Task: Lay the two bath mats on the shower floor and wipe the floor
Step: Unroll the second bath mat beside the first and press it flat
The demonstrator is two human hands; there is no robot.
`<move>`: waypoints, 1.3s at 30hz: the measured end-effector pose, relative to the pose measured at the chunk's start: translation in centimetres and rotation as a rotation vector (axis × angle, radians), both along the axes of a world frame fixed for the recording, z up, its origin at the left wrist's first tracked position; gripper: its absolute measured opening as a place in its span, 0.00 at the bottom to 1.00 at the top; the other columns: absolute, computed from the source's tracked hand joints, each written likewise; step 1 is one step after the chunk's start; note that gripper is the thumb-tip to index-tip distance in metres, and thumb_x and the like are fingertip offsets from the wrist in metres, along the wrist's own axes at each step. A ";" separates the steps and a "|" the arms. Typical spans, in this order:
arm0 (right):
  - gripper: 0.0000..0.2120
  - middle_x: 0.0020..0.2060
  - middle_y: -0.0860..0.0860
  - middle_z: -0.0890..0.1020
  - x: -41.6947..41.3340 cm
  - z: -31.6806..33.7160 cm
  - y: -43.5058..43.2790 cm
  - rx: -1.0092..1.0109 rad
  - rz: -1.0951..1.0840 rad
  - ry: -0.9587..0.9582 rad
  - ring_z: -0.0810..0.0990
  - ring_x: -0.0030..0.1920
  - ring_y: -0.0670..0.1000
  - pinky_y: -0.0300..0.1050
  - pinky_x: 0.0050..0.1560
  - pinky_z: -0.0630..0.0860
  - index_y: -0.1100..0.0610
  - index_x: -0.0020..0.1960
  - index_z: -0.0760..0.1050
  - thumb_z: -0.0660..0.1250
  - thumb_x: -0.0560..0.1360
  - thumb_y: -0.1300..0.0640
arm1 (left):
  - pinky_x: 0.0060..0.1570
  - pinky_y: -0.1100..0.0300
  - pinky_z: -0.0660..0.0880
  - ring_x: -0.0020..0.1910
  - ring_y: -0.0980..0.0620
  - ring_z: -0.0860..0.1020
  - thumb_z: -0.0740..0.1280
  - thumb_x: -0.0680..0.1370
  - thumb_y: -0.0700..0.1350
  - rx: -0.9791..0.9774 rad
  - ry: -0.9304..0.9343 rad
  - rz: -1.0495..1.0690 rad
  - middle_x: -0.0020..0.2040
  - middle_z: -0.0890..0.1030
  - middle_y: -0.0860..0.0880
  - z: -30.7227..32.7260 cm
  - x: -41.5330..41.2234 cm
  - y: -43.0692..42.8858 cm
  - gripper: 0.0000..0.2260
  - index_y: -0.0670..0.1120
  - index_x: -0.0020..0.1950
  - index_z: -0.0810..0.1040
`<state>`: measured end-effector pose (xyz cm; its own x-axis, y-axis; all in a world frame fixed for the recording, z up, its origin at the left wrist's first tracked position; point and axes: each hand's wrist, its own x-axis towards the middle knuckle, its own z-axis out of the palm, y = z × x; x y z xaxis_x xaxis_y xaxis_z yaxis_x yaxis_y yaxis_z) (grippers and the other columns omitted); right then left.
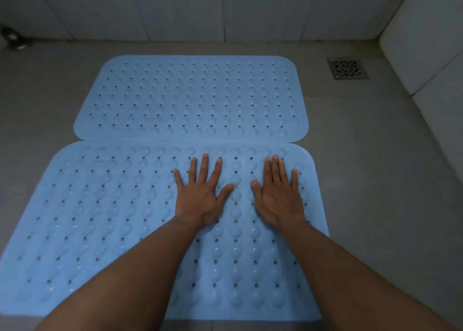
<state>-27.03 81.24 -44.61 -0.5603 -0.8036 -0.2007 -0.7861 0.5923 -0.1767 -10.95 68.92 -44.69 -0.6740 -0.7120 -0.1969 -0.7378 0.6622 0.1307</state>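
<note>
Blue perforated rubber bath mats lie lengthwise left-right on the grey shower floor (363,155), near mat (112,218) touching far mat (193,98). Left hand (200,195) and right hand (278,195) press flat on the near mat's far right part, grip spread; its bulk stretches leftward, nearer the left hand.

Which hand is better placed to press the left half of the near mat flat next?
Probably the left hand. Both hands lie flat on the near mat, but the right hand sits by its right edge, while the left is near the middle, closer to that half.
</note>
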 end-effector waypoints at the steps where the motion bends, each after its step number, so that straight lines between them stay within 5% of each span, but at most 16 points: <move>1: 0.32 0.80 0.54 0.37 0.0 0.1 -0.1 0.020 0.003 -0.012 0.34 0.79 0.50 0.58 0.77 0.34 0.57 0.79 0.33 0.38 0.82 0.41 | 0.73 0.34 0.36 0.78 0.47 0.33 0.39 0.79 0.70 0.009 -0.009 0.001 0.79 0.33 0.52 0.0 0.0 -0.1 0.32 0.60 0.78 0.33; 8: 0.34 0.80 0.55 0.38 2.6 1.6 0.0 0.069 -0.086 -0.017 0.34 0.79 0.54 0.62 0.76 0.34 0.57 0.80 0.34 0.41 0.83 0.40 | 0.74 0.38 0.35 0.79 0.46 0.35 0.41 0.83 0.61 0.110 0.052 -0.039 0.81 0.38 0.48 1.8 2.1 -0.6 0.27 0.58 0.80 0.39; 15: 0.33 0.80 0.55 0.41 14.7 3.8 -1.4 -0.016 -0.036 -0.117 0.37 0.80 0.55 0.62 0.77 0.37 0.58 0.81 0.38 0.45 0.84 0.43 | 0.75 0.40 0.39 0.80 0.47 0.40 0.34 0.76 0.64 0.031 0.038 0.025 0.82 0.43 0.47 2.8 16.6 -1.6 0.34 0.53 0.81 0.43; 22: 0.33 0.80 0.55 0.38 28.2 3.5 -7.0 -0.035 0.142 -0.182 0.34 0.79 0.54 0.63 0.76 0.35 0.57 0.80 0.36 0.44 0.83 0.42 | 0.74 0.37 0.36 0.79 0.46 0.38 0.34 0.78 0.64 -0.010 -0.056 0.151 0.81 0.42 0.47 2.8 28.2 -6.0 0.30 0.59 0.80 0.42; 29: 0.31 0.79 0.53 0.36 32.1 0.9 -9.1 -0.027 0.122 -0.112 0.31 0.78 0.53 0.65 0.74 0.33 0.54 0.80 0.34 0.41 0.84 0.42 | 0.74 0.34 0.37 0.79 0.45 0.36 0.39 0.82 0.63 -0.011 -0.019 0.180 0.81 0.38 0.50 1.0 31.1 -8.7 0.25 0.64 0.78 0.37; 39: 0.33 0.81 0.55 0.46 32.8 -0.1 -9.4 -0.069 0.077 -0.009 0.41 0.80 0.53 0.66 0.76 0.38 0.56 0.81 0.45 0.45 0.82 0.41 | 0.75 0.36 0.42 0.80 0.48 0.40 0.44 0.82 0.65 -0.074 0.066 0.205 0.82 0.45 0.51 -0.2 31.3 -8.7 0.26 0.63 0.80 0.45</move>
